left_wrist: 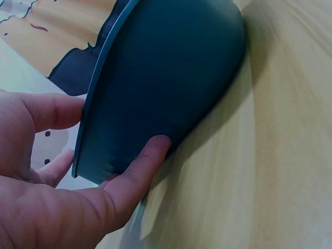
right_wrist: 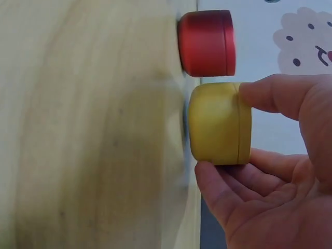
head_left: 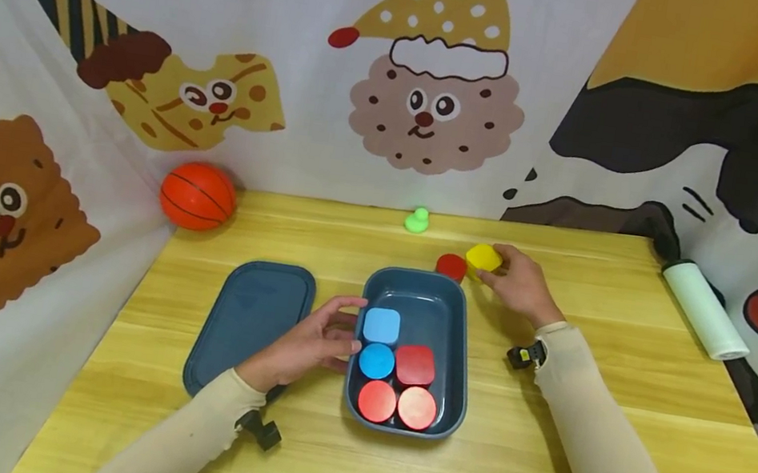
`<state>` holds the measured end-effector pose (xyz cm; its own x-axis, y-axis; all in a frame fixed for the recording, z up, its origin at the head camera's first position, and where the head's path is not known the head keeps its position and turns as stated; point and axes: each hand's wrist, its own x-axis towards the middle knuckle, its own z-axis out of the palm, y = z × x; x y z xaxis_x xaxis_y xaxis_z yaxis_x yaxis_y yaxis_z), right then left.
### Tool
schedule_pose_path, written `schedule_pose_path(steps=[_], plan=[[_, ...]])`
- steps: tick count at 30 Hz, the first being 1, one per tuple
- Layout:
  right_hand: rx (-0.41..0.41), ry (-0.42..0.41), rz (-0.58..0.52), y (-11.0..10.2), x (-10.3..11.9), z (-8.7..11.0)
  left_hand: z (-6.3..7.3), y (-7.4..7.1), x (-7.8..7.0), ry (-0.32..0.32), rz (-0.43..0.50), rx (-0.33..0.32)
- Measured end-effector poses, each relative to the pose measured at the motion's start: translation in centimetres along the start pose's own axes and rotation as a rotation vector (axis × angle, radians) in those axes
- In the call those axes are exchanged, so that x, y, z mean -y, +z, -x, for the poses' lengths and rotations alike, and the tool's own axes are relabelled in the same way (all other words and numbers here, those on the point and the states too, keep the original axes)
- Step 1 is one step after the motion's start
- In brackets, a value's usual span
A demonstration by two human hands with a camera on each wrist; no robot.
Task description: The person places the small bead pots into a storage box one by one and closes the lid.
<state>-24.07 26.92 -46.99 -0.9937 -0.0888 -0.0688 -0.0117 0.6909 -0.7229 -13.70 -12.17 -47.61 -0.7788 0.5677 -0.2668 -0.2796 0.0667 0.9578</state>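
Observation:
My right hand [head_left: 520,285] pinches a yellow rounded-square tin [right_wrist: 219,124] between thumb and fingers, close to the tabletop behind the box. Next to that tin stands a round red tin [right_wrist: 208,44], partly behind the box's back rim in the head view. My left hand [head_left: 306,343] rests its fingertips against the left side of a dark blue-grey open box [head_left: 461,393], some at the rim and one lower on the outer wall [left_wrist: 171,78]. Inside the box, a light-blue square tin [head_left: 382,326], a blue round tin [head_left: 377,361], a red square tin [head_left: 415,365] and two red round tins [head_left: 377,401] stand upright.
A dark flat lid [head_left: 250,323] lies left of the box, partly under my left forearm. Along the back are an orange ball [head_left: 198,196] and a small green duck-like toy [head_left: 417,220]. A pale roll [head_left: 705,310] lies at the right edge by the patterned cloth.

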Motion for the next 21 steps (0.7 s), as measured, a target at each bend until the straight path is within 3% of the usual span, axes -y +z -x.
schedule_pose_path(steps=[8,21], plan=[[-0.031,-0.014,-0.027,-0.3,0.7,0.8,0.1,-0.2,0.2,-0.006,0.006,-0.005],[-0.055,-0.186,-0.094,-1.0,4.6,3.8,0.0,-0.1,0.0,-0.004,0.008,-0.004]])
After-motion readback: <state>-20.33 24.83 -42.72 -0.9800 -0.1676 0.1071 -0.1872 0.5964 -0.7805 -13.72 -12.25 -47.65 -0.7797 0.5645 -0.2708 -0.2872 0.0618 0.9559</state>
